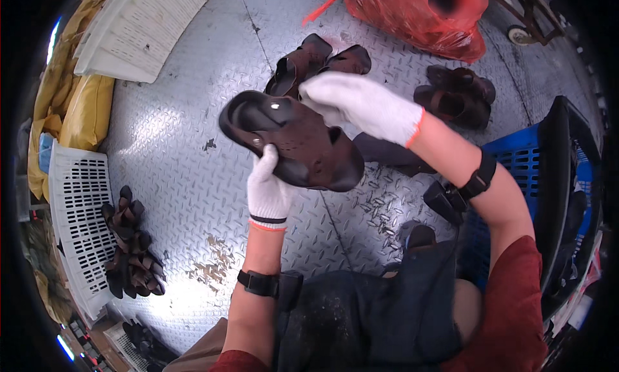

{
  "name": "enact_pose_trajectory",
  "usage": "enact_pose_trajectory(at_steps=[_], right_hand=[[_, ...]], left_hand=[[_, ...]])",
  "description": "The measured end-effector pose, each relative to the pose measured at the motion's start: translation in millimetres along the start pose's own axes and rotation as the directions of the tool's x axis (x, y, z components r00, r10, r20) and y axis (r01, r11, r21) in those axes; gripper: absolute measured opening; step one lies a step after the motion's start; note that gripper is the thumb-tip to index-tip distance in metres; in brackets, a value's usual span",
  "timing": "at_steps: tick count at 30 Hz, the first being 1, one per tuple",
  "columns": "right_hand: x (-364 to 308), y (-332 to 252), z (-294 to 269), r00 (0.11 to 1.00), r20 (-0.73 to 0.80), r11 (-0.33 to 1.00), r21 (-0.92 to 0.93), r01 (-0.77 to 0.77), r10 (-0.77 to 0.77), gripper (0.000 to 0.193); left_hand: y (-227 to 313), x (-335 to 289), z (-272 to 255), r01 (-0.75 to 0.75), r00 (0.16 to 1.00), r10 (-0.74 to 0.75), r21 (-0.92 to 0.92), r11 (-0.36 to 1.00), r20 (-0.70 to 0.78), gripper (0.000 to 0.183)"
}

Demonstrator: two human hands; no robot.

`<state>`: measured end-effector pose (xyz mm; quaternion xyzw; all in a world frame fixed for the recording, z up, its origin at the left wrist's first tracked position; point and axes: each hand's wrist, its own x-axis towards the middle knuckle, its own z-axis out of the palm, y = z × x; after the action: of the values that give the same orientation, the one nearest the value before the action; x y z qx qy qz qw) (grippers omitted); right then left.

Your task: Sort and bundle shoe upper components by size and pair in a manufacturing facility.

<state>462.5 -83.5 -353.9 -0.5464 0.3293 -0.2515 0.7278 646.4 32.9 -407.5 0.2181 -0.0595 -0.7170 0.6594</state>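
A dark brown clog [303,140] with small perforations and two shiny rivets is held up in front of me, its open heel end toward the upper left. My left hand [269,186], in a white knitted glove, grips its lower edge with the thumb over the side. At the clog's upper edge is my right hand [361,103], gloved alike, its fingers bent down and together; whether anything is between them is hidden. Just beyond, several brown clogs [300,63] lie on the floor. A dark, flat piece [390,154] shows below my right wrist.
More brown shoes [456,96] lie at the right, and a stack of them [132,249] at the left beside a white crate [84,211]. A red plastic bag [412,20] sits at the back. A blue crate [516,172] stands close on my right; yellow sacks [90,110] at the left.
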Motion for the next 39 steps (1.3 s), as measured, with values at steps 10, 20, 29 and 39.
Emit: enact_pose_trajectory(at_steps=[10, 20, 29, 39], right_hand=[[40.2, -88.4, 16.2, 0.976, -0.113, 0.966, -0.202, 0.161, -0.187, 0.035], [-12.1, -10.9, 63.3, 0.932, -0.244, 0.752, 0.550, 0.362, -0.269, 0.034], [-24.0, -42.1, 50.8, 0.924, -0.217, 0.930, 0.123, 0.346, -0.315, 0.030], [-23.2, -36.1, -0.4, 0.855, -0.324, 0.832, 0.257, 0.491, -0.405, 0.025]], left_hand=[[91.8, -37.0, 13.5, -0.351, 0.904, 0.370, -0.123, 0.928, 0.214, 0.047], [98.0, -65.2, -32.0, -0.213, 0.968, -0.036, 0.895, 0.391, 0.247, 0.053], [101.9, -13.0, 114.7, -0.102, 0.950, -0.245, 0.933, 0.346, 0.195, 0.055], [86.9, 7.3, 186.6, 0.265, 0.878, -0.469, 0.909, 0.322, -0.090, 0.043]])
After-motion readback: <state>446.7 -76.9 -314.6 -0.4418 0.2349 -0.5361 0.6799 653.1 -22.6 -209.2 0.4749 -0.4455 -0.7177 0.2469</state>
